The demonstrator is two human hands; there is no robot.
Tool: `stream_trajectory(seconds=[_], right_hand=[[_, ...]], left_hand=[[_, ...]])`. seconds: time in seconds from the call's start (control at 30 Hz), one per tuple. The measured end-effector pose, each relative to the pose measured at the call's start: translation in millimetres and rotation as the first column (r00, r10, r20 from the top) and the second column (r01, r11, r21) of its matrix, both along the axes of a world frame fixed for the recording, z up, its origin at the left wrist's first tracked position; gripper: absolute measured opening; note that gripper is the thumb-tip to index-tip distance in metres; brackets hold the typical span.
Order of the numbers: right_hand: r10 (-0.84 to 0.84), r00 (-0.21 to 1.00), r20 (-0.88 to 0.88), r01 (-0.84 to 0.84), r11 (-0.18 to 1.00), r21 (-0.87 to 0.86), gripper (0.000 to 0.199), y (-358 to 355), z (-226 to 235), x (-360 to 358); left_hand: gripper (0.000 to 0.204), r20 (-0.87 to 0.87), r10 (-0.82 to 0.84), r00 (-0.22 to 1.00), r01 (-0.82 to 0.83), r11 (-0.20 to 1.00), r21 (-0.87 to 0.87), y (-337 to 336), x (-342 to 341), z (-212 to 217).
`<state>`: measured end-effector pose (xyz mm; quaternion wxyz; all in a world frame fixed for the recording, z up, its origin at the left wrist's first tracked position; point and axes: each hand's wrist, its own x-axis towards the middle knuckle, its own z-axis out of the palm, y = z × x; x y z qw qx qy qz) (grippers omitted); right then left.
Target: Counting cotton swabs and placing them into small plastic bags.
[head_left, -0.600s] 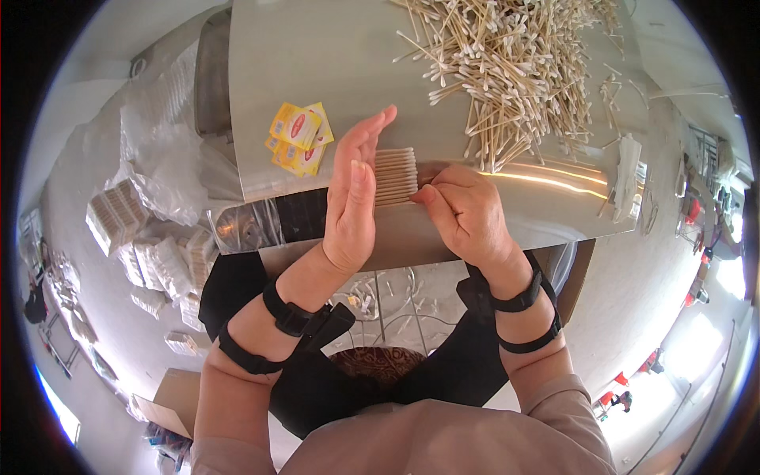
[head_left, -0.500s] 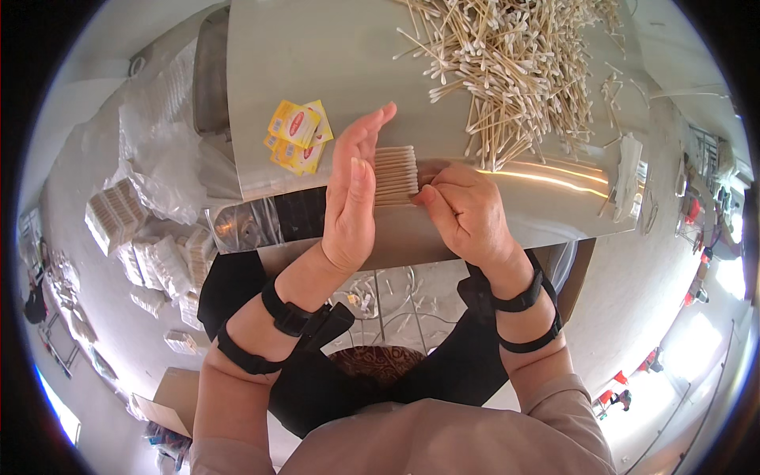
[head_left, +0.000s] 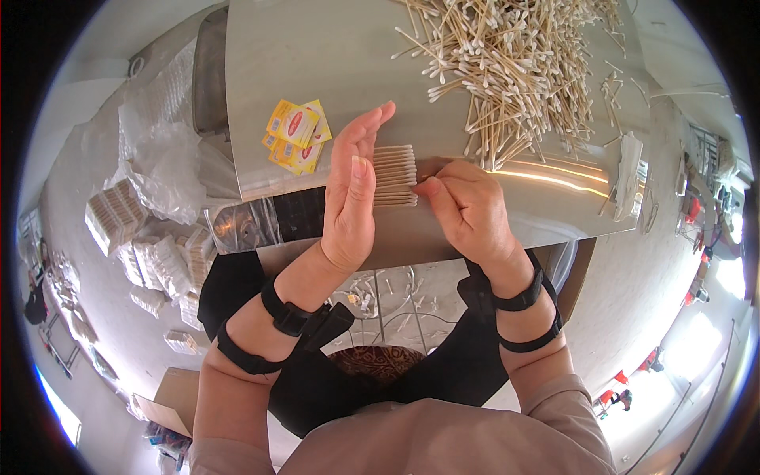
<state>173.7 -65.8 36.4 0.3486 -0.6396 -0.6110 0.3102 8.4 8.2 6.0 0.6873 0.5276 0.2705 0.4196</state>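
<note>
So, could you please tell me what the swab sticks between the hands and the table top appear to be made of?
The bundle of swab sticks, squared between the left hand and right hand, looks like bamboo or wood: pale tan, matte, with white, probably cotton, tips like those in the loose pile. The table top looks like brushed metal, probably stainless steel: grey, with a bright glare streak.

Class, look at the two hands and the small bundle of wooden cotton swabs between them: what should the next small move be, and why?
Probably press the flat left hand once more against the bundle of wooden cotton swabs. The right hand pinches it from the other side, and the ends at the left palm look nearly, not fully, even.
</note>
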Motion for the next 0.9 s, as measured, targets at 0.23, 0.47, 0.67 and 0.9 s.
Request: stream_trajectory(seconds=[0.23, 0.47, 0.67, 0.9], right_hand=[[-0.055, 0.998, 0.011, 0.054, 0.998, 0.033, 0.016, 2.3, -2.2, -3.1], [-0.041, 0.999, 0.014, 0.041, 0.999, -0.013, 0.015, 1.5, -2.8, -2.1], [-0.094, 0.995, -0.013, 0.094, 0.995, -0.012, 0.016, 4.9, -2.5, -5.9], [-0.130, 0.991, -0.028, 0.131, 0.991, 0.040, 0.011, 8.1, -4.3, -8.3]], left_hand=[[0.057, 0.000, 0.001, 1.000, -0.001, 1.000, -0.006, 0.3, 0.7, 0.5], [0.055, 0.003, 0.007, 1.000, -0.007, 1.000, -0.020, -0.2, 1.3, 1.8], [0.054, 0.013, 0.005, 1.000, -0.005, 1.000, -0.022, 0.0, 1.6, 1.2], [0.052, 0.017, 0.006, 1.000, -0.006, 1.000, -0.031, 0.1, 1.6, 1.5]])
